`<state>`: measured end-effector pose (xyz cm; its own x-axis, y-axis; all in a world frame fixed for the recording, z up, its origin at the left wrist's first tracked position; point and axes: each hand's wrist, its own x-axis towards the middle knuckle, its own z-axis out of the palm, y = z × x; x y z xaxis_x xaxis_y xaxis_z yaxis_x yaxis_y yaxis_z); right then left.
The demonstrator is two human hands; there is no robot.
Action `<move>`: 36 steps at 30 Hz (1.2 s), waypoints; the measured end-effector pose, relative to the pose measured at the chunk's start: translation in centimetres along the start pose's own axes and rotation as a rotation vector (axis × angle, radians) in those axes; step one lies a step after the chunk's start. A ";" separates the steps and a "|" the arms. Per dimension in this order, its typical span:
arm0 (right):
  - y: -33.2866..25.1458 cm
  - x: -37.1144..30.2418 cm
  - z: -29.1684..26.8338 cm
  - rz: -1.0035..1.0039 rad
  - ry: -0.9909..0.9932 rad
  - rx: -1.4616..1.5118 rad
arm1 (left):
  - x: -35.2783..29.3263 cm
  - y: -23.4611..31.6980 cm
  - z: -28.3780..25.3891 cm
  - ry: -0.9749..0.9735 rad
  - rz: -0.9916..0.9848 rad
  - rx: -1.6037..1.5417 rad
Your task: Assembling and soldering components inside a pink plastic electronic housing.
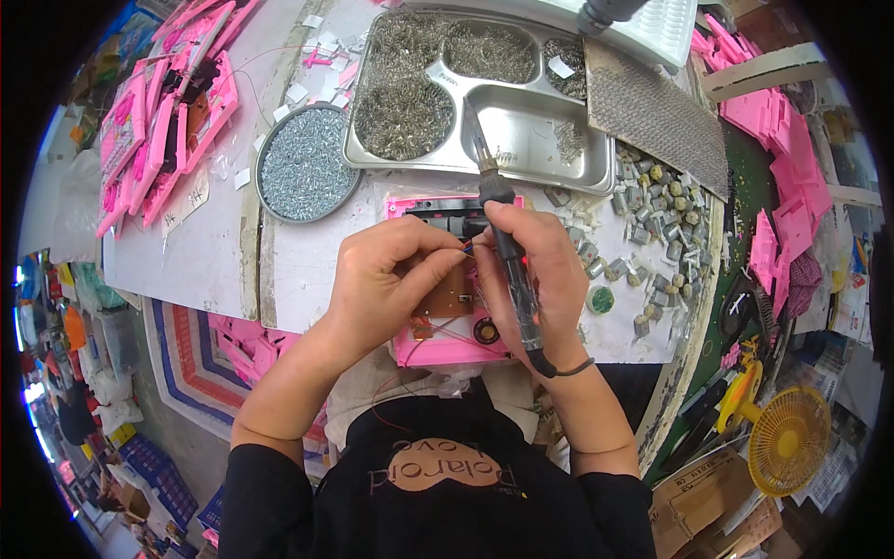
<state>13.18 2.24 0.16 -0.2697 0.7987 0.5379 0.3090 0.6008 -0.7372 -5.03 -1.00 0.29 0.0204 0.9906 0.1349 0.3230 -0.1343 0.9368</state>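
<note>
In front of me at the table's near edge lies a pink plastic housing [407, 350] with a brown circuit board [445, 300], a black motor-like part and a small round black part inside. My left hand [382, 275] pinches thin wires [467, 249] over the housing. My right hand [540, 270] is closed around a soldering iron [507, 247], whose tip points away from me toward the metal tray. The right fingertips meet the left ones at the wires; their exact grip there is partly hidden.
Beyond the housing stands a divided metal tray [447, 166] of small metal pieces. Left of it is a round dish [264, 191] of screws. Small motors [652, 219] lie scattered at right. Pink housings [154, 140] pile up far left. A yellow fan [790, 441] stands lower right.
</note>
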 end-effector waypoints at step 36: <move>0.3 -3.2 -5.8 -0.101 -0.182 0.014 | 0.7 0.2 0.1 -0.023 -0.002 0.335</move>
<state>19.43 0.05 0.64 -0.4596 0.7148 0.5270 0.2598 0.6757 -0.6899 -4.82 -0.32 0.50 0.0396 0.9917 0.1223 0.6164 -0.1206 0.7781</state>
